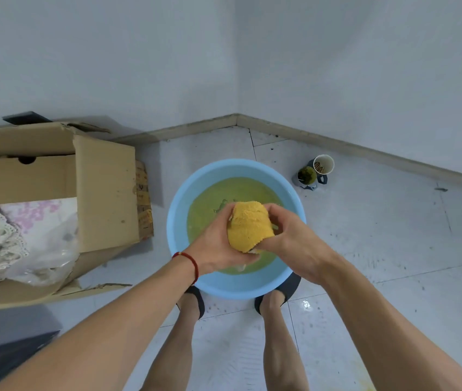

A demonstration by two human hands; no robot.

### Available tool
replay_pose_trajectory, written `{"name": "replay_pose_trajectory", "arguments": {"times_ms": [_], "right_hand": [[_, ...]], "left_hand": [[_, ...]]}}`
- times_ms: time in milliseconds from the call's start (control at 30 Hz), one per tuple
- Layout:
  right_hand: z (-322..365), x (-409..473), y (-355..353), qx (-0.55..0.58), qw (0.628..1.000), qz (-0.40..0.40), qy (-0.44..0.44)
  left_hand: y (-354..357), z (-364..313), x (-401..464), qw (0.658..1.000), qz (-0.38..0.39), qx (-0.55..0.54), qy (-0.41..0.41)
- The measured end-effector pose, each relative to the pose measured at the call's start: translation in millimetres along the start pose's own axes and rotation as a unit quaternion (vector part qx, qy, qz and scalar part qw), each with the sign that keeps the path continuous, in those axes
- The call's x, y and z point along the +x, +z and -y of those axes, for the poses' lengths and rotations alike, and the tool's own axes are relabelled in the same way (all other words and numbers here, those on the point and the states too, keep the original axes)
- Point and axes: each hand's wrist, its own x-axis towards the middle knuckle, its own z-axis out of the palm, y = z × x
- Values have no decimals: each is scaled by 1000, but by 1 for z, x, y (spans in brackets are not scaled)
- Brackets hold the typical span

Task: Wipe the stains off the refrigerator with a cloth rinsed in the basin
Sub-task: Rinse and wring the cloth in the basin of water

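Two bare legs and dark slippers nearest, just this side of the blue basin [184, 244] on the floor. Above the basin, both hands on one bunched yellow cloth [249, 227]: left hand [218, 249] cupped under and round its near-left side, fingers curled in a firm hold, red cord on that wrist; right hand [289, 235] wrapped over its right side, fingers closed on the fabric. Cloth held clear of the water, directly over the middle of the basin, squeezed into a tight lump. Murky greenish-yellow water [210, 210] inside the basin.

Judged from this: rinsing at the wringing stage, wiping not yet begun. No refrigerator in sight, so no telling how stained or how near. Left to do, most likely: finish wringing, carry the cloth over, wipe.

Left of the basin, just beside it, an open cardboard box [103, 190] with lace and flowered fabric inside. Beyond the basin to the right, set apart from it, a small dark cup holder with two cups [316, 172]. Floor [379, 235] of pale glossy tiles, speckled with dirt, a wet glint near the right foot. Farther behind the basin, a grimy skirting board and plain white walls [337, 66] meeting in a corner.
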Motion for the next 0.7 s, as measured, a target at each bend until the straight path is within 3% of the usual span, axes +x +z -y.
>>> {"name": "replay_pose_trajectory", "arguments": {"times_ms": [67,133,200,267,367,467,567,633,700], "right_hand": [[1,-11,-12,173,980,98,16],[-2,-13,-27,338,925,171,24],[-16,-4,-32,358,929,83,39],[-36,7,-21,342,932,12,115],[-45,13,10,390,877,192,204],[-48,17,12,387,859,277,189],[-46,19,5,267,918,249,156],[-39,22,7,99,963,206,144],[-32,27,13,-110,971,175,123]], "left_hand": [[-1,-1,9,997,46,-24,61],[-3,-6,13,988,35,39,145],[-10,-17,15,959,-10,153,237],[-10,-25,19,903,-18,287,318],[-8,-31,23,851,1,374,368],[-18,-24,29,810,10,465,358],[-26,-14,36,782,49,536,315],[-21,-18,34,745,80,607,265],[-10,-25,29,735,111,643,185]]}}
